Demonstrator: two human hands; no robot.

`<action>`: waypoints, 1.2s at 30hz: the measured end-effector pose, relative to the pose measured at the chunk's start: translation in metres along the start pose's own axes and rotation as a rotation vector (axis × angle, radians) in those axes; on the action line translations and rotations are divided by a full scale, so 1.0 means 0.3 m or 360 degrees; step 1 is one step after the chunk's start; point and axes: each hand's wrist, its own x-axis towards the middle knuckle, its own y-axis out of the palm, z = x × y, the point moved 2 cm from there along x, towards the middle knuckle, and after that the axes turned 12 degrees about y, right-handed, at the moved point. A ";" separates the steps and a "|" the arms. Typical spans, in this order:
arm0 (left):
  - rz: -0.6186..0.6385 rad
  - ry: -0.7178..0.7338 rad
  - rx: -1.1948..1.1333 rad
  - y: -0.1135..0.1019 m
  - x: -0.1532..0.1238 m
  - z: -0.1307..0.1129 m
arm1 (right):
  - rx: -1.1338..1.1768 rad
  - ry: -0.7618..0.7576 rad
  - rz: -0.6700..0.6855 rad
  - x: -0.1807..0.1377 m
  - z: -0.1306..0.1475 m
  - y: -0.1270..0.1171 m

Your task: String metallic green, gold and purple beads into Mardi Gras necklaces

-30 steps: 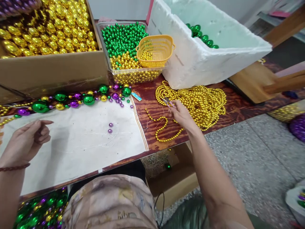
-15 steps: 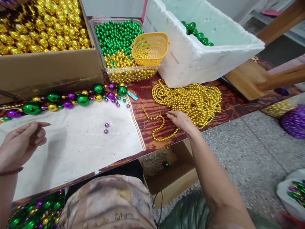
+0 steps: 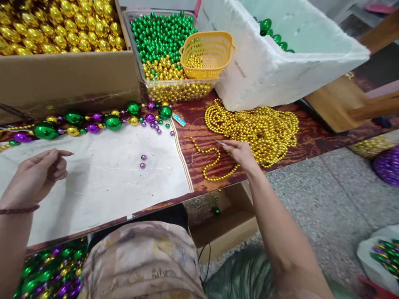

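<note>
My left hand (image 3: 42, 174) hovers over the white cloth (image 3: 102, 211), thumb and forefinger pinched together. What it pinches is too fine to make out; a clear thread (image 3: 137, 183) fades out towards it. Two purple beads (image 3: 143, 161) lie by the thread. Over the brown tabletop, my right hand (image 3: 240, 153) has its fingers closed on a thin pointed thing (image 3: 219, 142). Just beyond that hand is a heap of gold bead strings (image 3: 264, 128), with one loose gold strand (image 3: 213, 178) curving below the fingers. Fine thread loops beside this strand.
A finished-looking garland (image 3: 114, 122) of green, purple and gold beads runs along the cloth's back edge. Behind stand a carton (image 3: 68, 79) of gold beads, a clear tub (image 3: 146, 83) with a yellow basket (image 3: 207, 74), and a foam box (image 3: 268, 83). An open carton (image 3: 224, 236) sits below the table edge.
The view has shifted slightly, so most table things appear a little higher and further right. Both hands keep nearly the same pose; the pointed thing at my right fingertips shows more clearly.
</note>
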 end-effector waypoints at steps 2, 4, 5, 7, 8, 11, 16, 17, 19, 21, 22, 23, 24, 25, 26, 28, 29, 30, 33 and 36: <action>-0.0030 0.0011 0.0305 -0.010 0.008 0.018 | -0.0121 -0.0102 -0.0167 -0.045 0.007 -0.013; 0.0007 0.0199 0.0817 -0.020 0.020 0.042 | -0.0388 -0.0295 -0.0330 -0.120 0.025 -0.014; 0.0023 0.0363 0.1123 -0.020 0.024 0.053 | -0.0542 -0.0407 -0.0374 -0.165 0.036 -0.006; -0.0012 0.0707 0.1648 0.000 0.021 0.069 | -0.0742 -0.0605 -0.0336 -0.258 0.053 0.027; -0.0084 0.0843 0.1805 0.021 0.012 0.072 | -0.0793 -0.0695 -0.0269 -0.301 0.058 0.050; -0.0254 0.1143 0.1911 0.139 -0.050 0.056 | -0.0843 -0.0856 -0.0114 -0.386 0.056 0.126; 0.0429 0.1708 0.1526 0.481 -0.224 0.020 | -0.0803 -0.0852 -0.0132 -0.394 0.029 0.202; 0.0586 0.1741 0.1460 0.549 -0.252 0.020 | -0.0808 -0.0835 -0.0141 -0.388 0.026 0.209; 0.0793 0.1744 0.1411 0.666 -0.288 0.028 | -0.0830 -0.0805 -0.0147 -0.379 0.026 0.220; 0.0878 0.1709 0.1440 0.749 -0.298 0.040 | -0.0854 -0.0791 -0.0144 -0.376 0.030 0.229; 0.0890 0.1689 0.1467 0.777 -0.296 0.047 | -0.0862 -0.0790 -0.0144 -0.376 0.032 0.235; 0.0896 0.1670 0.1492 0.797 -0.290 0.053 | -0.0867 -0.0790 -0.0146 -0.376 0.034 0.241; 0.0900 0.1656 0.1512 0.810 -0.283 0.060 | -0.0868 -0.0791 -0.0148 -0.377 0.034 0.248; 0.0903 0.1645 0.1526 0.818 -0.276 0.066 | -0.0862 -0.0791 -0.0150 -0.378 0.034 0.255; 0.0906 0.1638 0.1536 0.821 -0.269 0.072 | -0.0845 -0.0788 -0.0151 -0.379 0.033 0.262; 0.0905 0.1635 0.1540 0.822 -0.258 0.083 | -0.0754 -0.0762 -0.0163 -0.381 0.027 0.270; 0.0900 0.1635 0.1542 0.821 -0.254 0.087 | -0.0673 -0.0751 -0.0167 -0.381 0.023 0.270; 0.0896 0.1636 0.1544 0.820 -0.251 0.089 | -0.0576 -0.0743 -0.0168 -0.382 0.019 0.267; 0.0909 0.1638 0.1541 0.817 -0.249 0.085 | -0.0307 -0.0757 -0.0173 -0.381 0.014 0.240; 0.0944 0.1634 0.1530 0.809 -0.254 0.067 | -0.0167 -0.0779 -0.0206 -0.376 0.050 0.211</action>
